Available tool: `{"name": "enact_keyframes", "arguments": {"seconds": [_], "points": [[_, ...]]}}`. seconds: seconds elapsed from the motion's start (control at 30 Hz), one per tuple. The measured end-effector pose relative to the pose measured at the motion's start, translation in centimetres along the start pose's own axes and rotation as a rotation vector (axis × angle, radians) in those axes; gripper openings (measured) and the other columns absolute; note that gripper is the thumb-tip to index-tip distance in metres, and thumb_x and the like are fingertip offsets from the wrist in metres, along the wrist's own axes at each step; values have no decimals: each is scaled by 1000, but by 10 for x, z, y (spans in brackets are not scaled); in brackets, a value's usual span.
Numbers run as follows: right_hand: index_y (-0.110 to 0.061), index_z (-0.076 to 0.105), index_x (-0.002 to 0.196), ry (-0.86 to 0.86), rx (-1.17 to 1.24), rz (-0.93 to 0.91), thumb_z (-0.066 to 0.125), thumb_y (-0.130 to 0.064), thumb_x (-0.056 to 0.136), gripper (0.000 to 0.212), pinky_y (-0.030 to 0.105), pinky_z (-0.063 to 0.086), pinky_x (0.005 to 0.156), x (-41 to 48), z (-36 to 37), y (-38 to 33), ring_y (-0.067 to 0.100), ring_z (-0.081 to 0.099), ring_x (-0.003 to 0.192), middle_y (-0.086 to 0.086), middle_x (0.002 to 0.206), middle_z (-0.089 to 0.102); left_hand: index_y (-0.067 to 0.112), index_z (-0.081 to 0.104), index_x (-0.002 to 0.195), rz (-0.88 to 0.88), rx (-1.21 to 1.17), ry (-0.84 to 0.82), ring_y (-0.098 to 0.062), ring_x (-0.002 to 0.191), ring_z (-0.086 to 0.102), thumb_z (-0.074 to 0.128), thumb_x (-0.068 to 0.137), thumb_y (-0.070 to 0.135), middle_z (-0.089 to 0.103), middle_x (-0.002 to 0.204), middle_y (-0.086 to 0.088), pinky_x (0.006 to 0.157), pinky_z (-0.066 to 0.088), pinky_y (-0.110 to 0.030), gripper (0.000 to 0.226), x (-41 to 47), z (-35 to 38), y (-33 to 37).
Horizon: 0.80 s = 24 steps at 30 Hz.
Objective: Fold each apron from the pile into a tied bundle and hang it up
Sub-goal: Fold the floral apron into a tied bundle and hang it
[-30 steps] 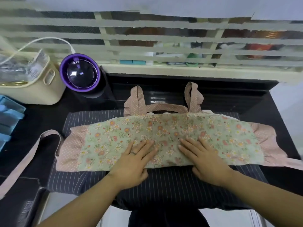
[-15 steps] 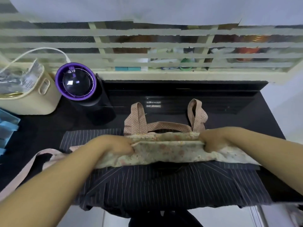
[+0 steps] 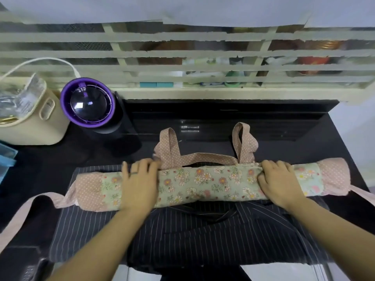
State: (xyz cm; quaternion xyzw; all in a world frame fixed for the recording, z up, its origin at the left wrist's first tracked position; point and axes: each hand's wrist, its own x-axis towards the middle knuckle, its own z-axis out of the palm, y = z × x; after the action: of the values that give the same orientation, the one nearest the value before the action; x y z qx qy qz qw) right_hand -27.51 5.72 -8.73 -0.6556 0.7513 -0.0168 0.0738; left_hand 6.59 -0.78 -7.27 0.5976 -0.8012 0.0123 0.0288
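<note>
A floral apron (image 3: pixel 209 183) with pink dotted trim lies folded into a long narrow band across the dark counter. Its pink neck straps (image 3: pixel 205 157) stick out on the far side, and a long pink waist tie (image 3: pixel 24 220) trails off to the left. My left hand (image 3: pixel 140 183) presses flat on the band left of its middle, fingers straight. My right hand (image 3: pixel 280 183) presses on the band toward its right end, fingers a little bent over the far edge. Under the band lies a dark pinstriped apron (image 3: pixel 203 236), spread out.
A purple-rimmed round appliance (image 3: pixel 88 103) stands at the back left beside a cream container (image 3: pixel 34 122) with a white cable. A slatted cream window frame (image 3: pixel 203 92) runs along the back. Blue items (image 3: pixel 6 159) sit at the left edge. The counter's front edge is near my body.
The wide floral apron was folded over away from me into a narrower band. Both hands moved apart from the middle and now press flat on the band.
</note>
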Motion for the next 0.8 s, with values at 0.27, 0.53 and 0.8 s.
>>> {"name": "enact_keyframes", "arguments": {"seconds": [0.27, 0.53, 0.8], "points": [[-19, 47, 76, 127, 22, 33, 27, -39, 86, 30, 51, 25, 104, 11, 9, 1, 24, 49, 80, -3, 75, 54, 23, 28, 146, 453, -119, -222, -24, 143, 26, 25, 99, 46, 35, 153, -3, 111, 15, -51, 52, -11, 23, 84], [-8, 60, 96, 183, 288, 71, 51, -27, 93, 21, 40, 39, 86, 21, 6, 20, 27, 48, 90, 2, 92, 53, 30, -24, 143, 414, -74, -334, -18, 143, -26, 15, 88, 73, -28, 154, 6, 114, -19, -44, 80, -5, 32, 87], [-15, 41, 143, -27, 79, -433, 49, -42, 79, 70, 55, 12, 114, -28, 29, -67, 20, 25, 143, 2, 152, 34, 18, 25, 148, 428, -74, -348, -25, 141, 31, 30, 88, 64, 30, 154, -5, 110, 15, -49, 75, -4, 33, 87]]}}
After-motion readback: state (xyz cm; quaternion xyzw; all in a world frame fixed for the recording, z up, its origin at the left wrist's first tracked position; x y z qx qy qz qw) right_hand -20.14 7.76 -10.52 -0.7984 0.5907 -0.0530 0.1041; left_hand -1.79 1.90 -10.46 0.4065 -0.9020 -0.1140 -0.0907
